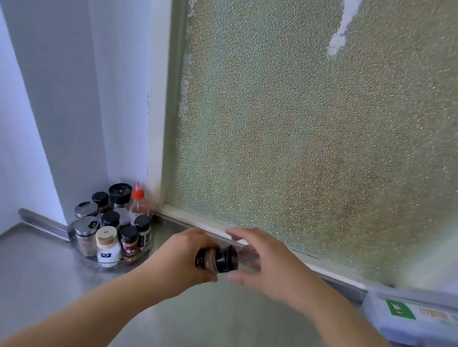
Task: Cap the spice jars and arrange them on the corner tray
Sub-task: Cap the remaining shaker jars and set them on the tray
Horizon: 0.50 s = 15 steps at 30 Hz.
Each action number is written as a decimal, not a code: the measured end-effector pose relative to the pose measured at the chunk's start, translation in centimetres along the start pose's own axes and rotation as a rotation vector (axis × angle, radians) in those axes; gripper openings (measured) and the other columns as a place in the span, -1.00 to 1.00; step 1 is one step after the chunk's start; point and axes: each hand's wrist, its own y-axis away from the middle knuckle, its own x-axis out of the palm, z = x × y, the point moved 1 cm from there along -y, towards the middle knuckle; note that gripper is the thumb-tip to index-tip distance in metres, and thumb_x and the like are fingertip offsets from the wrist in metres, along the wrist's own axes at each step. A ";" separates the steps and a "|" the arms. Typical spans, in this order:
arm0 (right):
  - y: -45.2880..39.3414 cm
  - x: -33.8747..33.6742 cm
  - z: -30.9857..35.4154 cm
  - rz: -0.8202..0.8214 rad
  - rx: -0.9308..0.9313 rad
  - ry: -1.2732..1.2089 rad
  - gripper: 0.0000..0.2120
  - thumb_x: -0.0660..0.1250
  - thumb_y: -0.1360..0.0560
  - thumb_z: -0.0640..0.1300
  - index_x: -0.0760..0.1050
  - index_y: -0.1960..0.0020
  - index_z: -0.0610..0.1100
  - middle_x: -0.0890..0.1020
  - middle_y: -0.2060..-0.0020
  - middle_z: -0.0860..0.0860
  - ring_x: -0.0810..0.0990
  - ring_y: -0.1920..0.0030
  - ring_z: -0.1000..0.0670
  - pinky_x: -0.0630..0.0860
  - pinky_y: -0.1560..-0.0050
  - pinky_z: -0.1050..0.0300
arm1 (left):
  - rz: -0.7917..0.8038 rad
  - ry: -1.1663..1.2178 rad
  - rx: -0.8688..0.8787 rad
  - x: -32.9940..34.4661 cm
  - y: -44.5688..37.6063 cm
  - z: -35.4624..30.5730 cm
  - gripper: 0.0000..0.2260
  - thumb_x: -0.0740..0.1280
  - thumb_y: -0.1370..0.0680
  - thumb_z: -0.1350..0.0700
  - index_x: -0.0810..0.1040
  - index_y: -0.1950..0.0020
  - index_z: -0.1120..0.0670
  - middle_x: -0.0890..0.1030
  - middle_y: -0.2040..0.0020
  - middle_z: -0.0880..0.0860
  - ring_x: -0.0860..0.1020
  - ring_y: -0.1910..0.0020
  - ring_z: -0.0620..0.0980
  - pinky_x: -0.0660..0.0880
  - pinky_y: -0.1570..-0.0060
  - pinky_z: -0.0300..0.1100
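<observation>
My left hand [185, 253] grips a small spice jar [208, 261] lying on its side in the air above the steel counter. Its black cap [227, 259] points right, and the thumb and fingers of my right hand [258, 258] curl round that cap. Back left in the corner stands a clear round tray [144, 252] holding several capped spice jars: a white-bodied jar with a cream cap [107, 246], a black-capped jar with a red label [129, 243], a silver-lidded glass jar [85, 236] and a red-topped squeeze bottle [138, 203].
A frosted glass window [326, 127] with a sill rises just behind my hands. A grey wall panel [63, 71] closes the left side. A light blue box with a green label [418, 320] lies on the counter [41, 280] at the right.
</observation>
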 end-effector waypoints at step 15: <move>0.1 1.2 1.5 -0.129 0.000 -0.070 -0.79 0.31 -0.46 0.09 0.47 -0.03 0.01 0.65 0.29 0.02 0.63 0.26 0.06 0.56 0.13 0.08 | -0.082 0.108 -0.005 0.1 0.9 0.3 -0.50 0.54 -0.25 0.02 0.51 -0.15 -0.01 0.55 0.04 -0.10 0.50 0.07 -0.25 0.38 0.08 -0.49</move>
